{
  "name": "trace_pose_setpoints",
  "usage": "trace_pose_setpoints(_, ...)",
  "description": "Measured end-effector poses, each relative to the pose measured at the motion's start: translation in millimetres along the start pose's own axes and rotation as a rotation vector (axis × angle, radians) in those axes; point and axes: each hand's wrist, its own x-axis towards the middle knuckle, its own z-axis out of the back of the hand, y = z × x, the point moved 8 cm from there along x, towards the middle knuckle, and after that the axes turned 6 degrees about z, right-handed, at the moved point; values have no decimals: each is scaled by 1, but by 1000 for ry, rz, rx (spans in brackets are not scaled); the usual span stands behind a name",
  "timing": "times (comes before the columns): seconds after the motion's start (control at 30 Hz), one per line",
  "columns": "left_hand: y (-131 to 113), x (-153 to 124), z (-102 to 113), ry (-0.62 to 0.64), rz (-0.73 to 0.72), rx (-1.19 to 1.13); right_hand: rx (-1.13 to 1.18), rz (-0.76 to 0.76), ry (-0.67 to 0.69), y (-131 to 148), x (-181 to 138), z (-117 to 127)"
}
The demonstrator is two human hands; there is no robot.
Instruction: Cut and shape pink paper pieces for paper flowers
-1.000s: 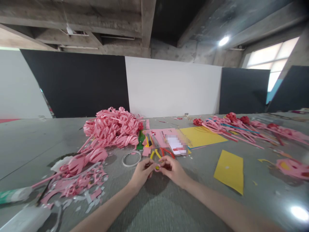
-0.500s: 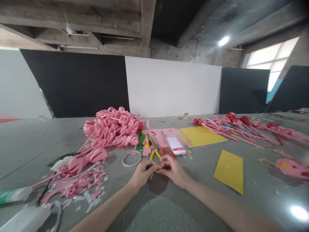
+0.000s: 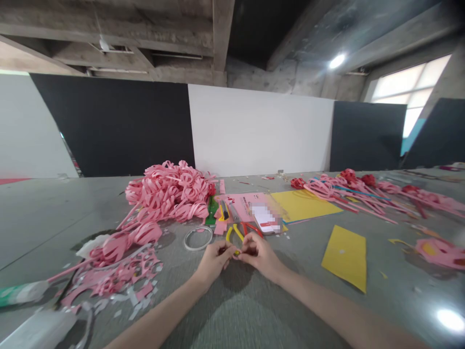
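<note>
My left hand [image 3: 217, 258] and my right hand [image 3: 258, 254] meet low in the middle of the head view, both pinching. Between their fingertips is a tiny yellow piece [image 3: 237, 252], largely covered by the fingers; its kind is too small to make out. Just beyond the fingers lie yellow-handled pliers [image 3: 237, 231] and a red-handled tool [image 3: 252, 228]. A yellow utility knife [image 3: 223, 211] rests further back, beside a phone [image 3: 264, 217] with a blurred screen. Left of my hands is a coil of pale wire [image 3: 198, 238].
A big heap of pink paper-strip loops [image 3: 169, 191] stands at back left, with pink and white scraps [image 3: 119, 276] nearer. At right lie a yellow sheet [image 3: 345, 259] and a pink paper shape [image 3: 438, 252]. Pink stems with red flowers [image 3: 348, 186] spread behind.
Both hands stay almost in place, with only slight finger movement around the small yellow piece. Everything else looks unchanged.
</note>
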Motion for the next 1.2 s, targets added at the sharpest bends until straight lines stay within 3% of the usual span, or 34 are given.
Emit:
trace_pose_setpoints(0.17,1,2,13,-118,-1,6,52,-6,-103,2,1,7)
trace_pose_setpoints(0.37,-6,13,51,-281,25,432,16,-49,-101,3,0,6)
trace_pose_setpoints(0.53,-7,16,73,-295,40,542,-31,-71,-92,2,0,6)
trace_pose_setpoints(0.7,-5,15,82,-329,20,631,-13,-94,-84,-1,0,5)
trace_pose_setpoints(0.83,-12,16,85,-341,-26,676,10,-121,-87,-3,0,5)
trace_pose_setpoints(0.97,-25,18,74,-244,-150,866,9,-108,-84,-3,1,5)
trace_pose_setpoints(1.1,-15,22,85,-207,-10,1134,-5,-105,-79,-4,0,4)
trace_pose_setpoints(1.2,-10,24,96,-206,49,1162,-19,-108,-72,-5,0,4)
